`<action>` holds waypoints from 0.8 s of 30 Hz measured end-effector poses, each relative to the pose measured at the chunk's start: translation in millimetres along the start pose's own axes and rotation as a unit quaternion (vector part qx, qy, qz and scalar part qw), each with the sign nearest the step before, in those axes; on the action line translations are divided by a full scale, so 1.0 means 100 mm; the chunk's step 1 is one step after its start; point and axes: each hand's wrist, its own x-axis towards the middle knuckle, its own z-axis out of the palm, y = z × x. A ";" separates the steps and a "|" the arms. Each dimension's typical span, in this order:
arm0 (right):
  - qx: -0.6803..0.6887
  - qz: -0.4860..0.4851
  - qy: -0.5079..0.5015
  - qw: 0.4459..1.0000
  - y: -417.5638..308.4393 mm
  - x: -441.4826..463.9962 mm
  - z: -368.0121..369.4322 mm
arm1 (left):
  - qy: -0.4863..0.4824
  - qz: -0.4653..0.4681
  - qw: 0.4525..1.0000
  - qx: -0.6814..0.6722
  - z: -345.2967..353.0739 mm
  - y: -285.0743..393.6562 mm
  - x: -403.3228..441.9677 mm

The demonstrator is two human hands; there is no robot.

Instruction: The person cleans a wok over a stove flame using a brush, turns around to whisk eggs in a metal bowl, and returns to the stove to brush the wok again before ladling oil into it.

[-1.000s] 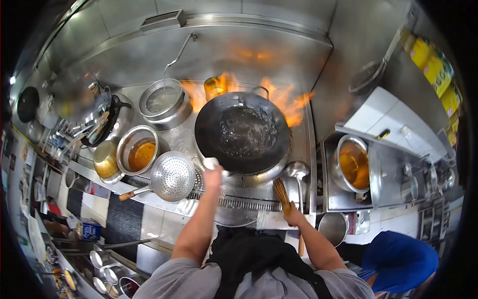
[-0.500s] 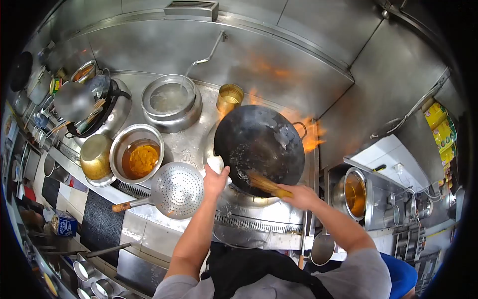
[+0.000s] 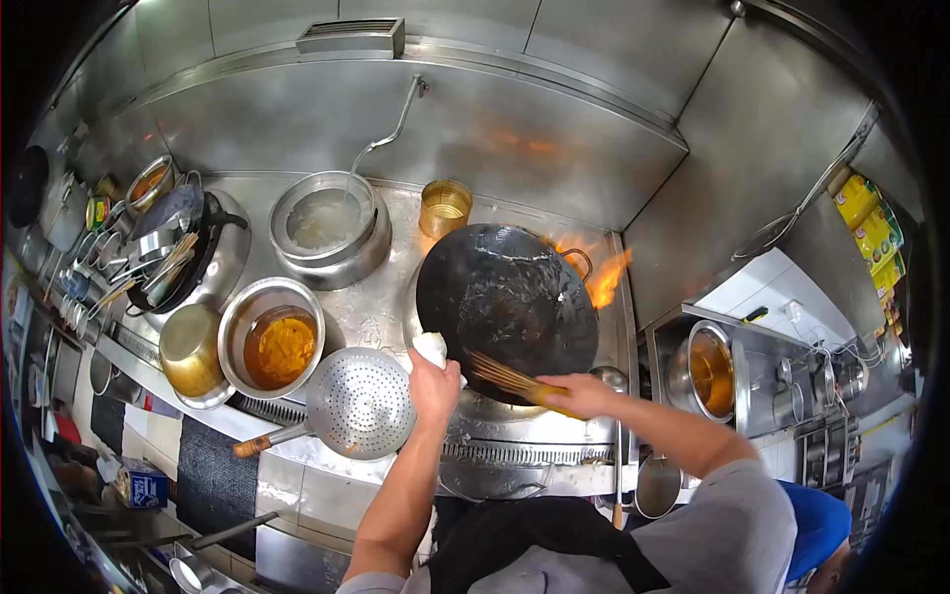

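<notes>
A black wok (image 3: 510,297) with a wet, shiny inside sits on the burner. My left hand (image 3: 433,388) is closed round a white cloth (image 3: 430,346) at the wok's near left rim. Closed on the yellow handle of a bamboo brush (image 3: 505,376), my right hand (image 3: 579,396) is near the wok's lower right rim. The bristles point left, over the near edge of the wok. To the left of my left hand lies a perforated strainer (image 3: 361,404). A ladle (image 3: 619,445) rests to the right, partly behind my right forearm.
Flames (image 3: 609,282) rise behind the wok's right side. A pot of water (image 3: 327,223) stands under a tap, beside a golden tin (image 3: 445,206). Pots of orange oil stand left (image 3: 282,346) and right (image 3: 710,371). A person in blue (image 3: 819,525) is at lower right.
The right hand has come from the ladle's side to the wok with the brush, which has then drawn back toward the near rim. The wok has shifted and tilted, and the flames are smaller.
</notes>
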 end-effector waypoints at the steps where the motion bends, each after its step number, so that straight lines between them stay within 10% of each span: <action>1: -0.057 0.028 -0.007 0.998 0.16 -0.05 -0.14 | -0.007 -0.001 1.000 0.006 0.00 0.02 0.01; 4: -0.185 0.083 0.054 0.978 0.21 0.45 -0.56 | -0.018 0.007 1.000 0.019 0.00 0.00 0.02; 9: 0.086 0.164 0.281 0.942 -0.17 1.80 -0.16 | -0.032 0.013 0.999 0.025 0.00 -0.13 0.02; 13: 0.079 0.025 0.163 0.983 -0.37 1.07 0.21 | -0.083 0.030 0.996 -0.029 -0.18 -0.07 0.00; 19: -0.205 0.090 -0.011 0.975 0.55 -0.01 -0.50 | -0.038 -0.043 0.998 -0.019 0.00 0.01 0.12; 24: -0.146 0.137 0.260 0.944 0.51 1.48 -0.87 | -0.078 -0.024 0.996 0.023 -0.06 -0.05 0.20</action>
